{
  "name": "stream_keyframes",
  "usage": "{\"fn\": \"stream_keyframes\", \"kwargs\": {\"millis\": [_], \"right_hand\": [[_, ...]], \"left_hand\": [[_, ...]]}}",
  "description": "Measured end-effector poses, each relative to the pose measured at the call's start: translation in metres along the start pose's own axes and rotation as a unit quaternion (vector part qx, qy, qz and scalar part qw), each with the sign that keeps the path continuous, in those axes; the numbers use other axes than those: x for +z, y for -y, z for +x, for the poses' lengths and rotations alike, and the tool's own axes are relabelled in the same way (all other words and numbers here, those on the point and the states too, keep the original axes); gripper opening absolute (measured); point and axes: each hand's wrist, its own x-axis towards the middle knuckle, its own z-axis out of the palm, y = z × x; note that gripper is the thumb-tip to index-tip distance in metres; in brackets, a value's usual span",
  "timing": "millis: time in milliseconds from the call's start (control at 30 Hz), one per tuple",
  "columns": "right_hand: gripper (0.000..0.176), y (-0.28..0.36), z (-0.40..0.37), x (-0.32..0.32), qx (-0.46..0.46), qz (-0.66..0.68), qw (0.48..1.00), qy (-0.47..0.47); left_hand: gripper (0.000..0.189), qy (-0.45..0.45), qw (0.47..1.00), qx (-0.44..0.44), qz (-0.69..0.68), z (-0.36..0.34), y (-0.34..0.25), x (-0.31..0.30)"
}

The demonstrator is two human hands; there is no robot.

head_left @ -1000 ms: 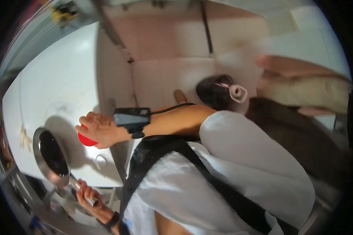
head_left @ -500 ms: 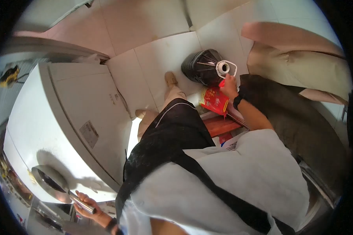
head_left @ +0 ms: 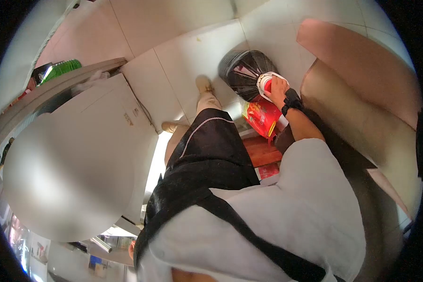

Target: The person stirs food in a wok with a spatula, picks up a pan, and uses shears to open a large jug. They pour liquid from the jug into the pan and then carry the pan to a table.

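My right hand (head_left: 279, 91) is closed around a red cap (head_left: 268, 85) at the white mouth of a large plastic jug (head_left: 246, 73) with dark contents. The jug stands on the floor, with a white carrying ring at its neck. Only a sliver of my left hand (head_left: 132, 249) shows at the lower left, its fingers mostly hidden. Beside it, a big round pale metal surface (head_left: 66, 174) fills the left side, apparently the underside of the long-handled metal pan that this hand gripped earlier. A red printed bag (head_left: 263, 117) sits right behind the jug.
A white chest-like appliance (head_left: 122, 108) stands on the left, partly covered by the round surface. A reddish wooden piece (head_left: 261, 151) lies beside my leg. Pale cardboard-like sheets (head_left: 357, 98) and a dark cover are at the right. Light tiles (head_left: 183, 61) form the floor.
My right hand has brought the red cap onto the jug's formerly uncovered mouth. The pan at the left has risen nearer the camera, and my left hand has mostly slipped from sight.
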Motion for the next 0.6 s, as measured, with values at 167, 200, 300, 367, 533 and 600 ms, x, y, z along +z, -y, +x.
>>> {"fn": "stream_keyframes", "kwargs": {"millis": [167,200,300,367,533,600], "right_hand": [[0.068,-0.012,-0.002,0.046,-0.122,0.034,0.974,-0.19],[0.067,-0.006,-0.003,0.06,-0.074,0.048,0.975,-0.204],[0.063,0.014,-0.007,0.061,-0.011,0.078,0.965,-0.248],[0.061,0.021,-0.002,0.065,0.095,0.13,0.953,-0.255],[0.067,0.012,0.012,0.04,0.128,0.142,0.982,0.017],[0.068,0.017,0.018,0.046,0.144,0.158,0.977,-0.024]], "left_hand": [[0.018,0.027,0.999,0.004,-0.022,-0.05,0.004,0.079],[0.015,0.022,0.988,-0.042,-0.148,-0.081,-0.004,0.113],[0.013,0.052,0.989,-0.035,-0.133,-0.099,-0.001,0.131],[0.012,0.046,0.991,-0.057,-0.111,-0.077,0.013,0.103],[0.011,0.034,0.995,-0.064,-0.07,-0.093,0.027,0.153],[0.011,0.077,0.987,-0.096,-0.104,-0.082,0.02,0.157]]}}
